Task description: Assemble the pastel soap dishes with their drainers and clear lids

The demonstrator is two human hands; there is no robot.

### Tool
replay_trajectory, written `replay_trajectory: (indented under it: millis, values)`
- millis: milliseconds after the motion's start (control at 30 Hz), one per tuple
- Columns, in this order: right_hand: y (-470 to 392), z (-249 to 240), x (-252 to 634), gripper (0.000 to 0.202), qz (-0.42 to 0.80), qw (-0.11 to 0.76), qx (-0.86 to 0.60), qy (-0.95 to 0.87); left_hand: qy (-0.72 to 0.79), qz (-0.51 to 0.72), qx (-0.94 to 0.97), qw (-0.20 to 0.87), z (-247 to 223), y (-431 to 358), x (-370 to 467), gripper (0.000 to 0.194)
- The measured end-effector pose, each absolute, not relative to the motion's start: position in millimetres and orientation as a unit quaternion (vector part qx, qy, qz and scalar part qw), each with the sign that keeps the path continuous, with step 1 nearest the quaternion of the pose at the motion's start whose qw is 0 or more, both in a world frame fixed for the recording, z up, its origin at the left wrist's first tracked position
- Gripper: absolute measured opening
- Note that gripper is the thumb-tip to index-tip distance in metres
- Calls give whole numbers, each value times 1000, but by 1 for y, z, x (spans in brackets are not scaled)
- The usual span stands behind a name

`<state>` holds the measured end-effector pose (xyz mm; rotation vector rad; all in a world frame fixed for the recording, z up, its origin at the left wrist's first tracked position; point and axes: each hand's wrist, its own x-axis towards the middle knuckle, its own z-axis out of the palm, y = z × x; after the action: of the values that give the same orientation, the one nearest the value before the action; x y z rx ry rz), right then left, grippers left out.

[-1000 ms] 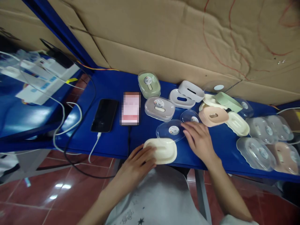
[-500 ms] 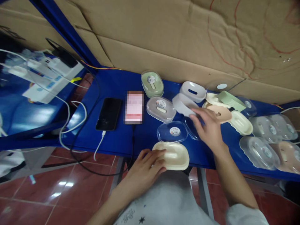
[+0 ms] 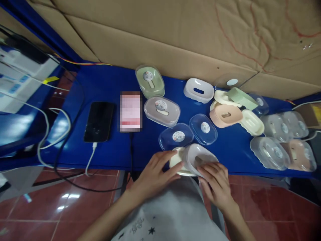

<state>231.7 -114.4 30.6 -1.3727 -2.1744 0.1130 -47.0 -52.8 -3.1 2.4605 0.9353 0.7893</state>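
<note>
A pale grey oval soap dish insert with a slot is tilted over a cream soap dish base at the table's front edge. My right hand is closed on the insert's near right side. My left hand has its fingers and thumb about the left end of the cream base, gripping it. Just beyond them lie two clear oval lids, one on the left and one on the right, both with round labels. The cream base's right part is hidden under the insert.
Closed soap boxes, one green and one greyish, sit farther back. Another grey insert, a peach insert and a green piece lie to the right. Several lidded boxes stand at far right. Cabled phones lie left.
My right hand has brought the grey insert from the back of the table to the cream base. My left hand stays at the base. The view has shifted slightly.
</note>
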Motion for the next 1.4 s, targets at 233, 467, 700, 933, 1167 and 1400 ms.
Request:
replay_trajectory:
  millis: [233, 467, 700, 933, 1167, 1400]
  values:
    - [-90, 28, 210, 37, 67, 249, -418, -871, 363, 220, 889, 169, 4, -35, -56, 95]
    - [-95, 30, 201, 53, 46, 197, -430, -880, 342, 222, 899, 158, 9, -42, -57, 55]
    - [-99, 15, 202, 57, 36, 213, -425, -879, 346, 213, 901, 153, 7, -40, -54, 51]
    - [-64, 21, 221, 65, 100, 252, -413, -870, 361, 239, 886, 164, 9, -49, -65, 49]
    - [25, 29, 213, 67, 74, 124, -436, -888, 428, 244, 839, 230, 10, -69, -90, 47]
    - [12, 41, 220, 62, 111, 193, -415, -882, 495, 314, 776, 234, 2, -66, -79, 87]
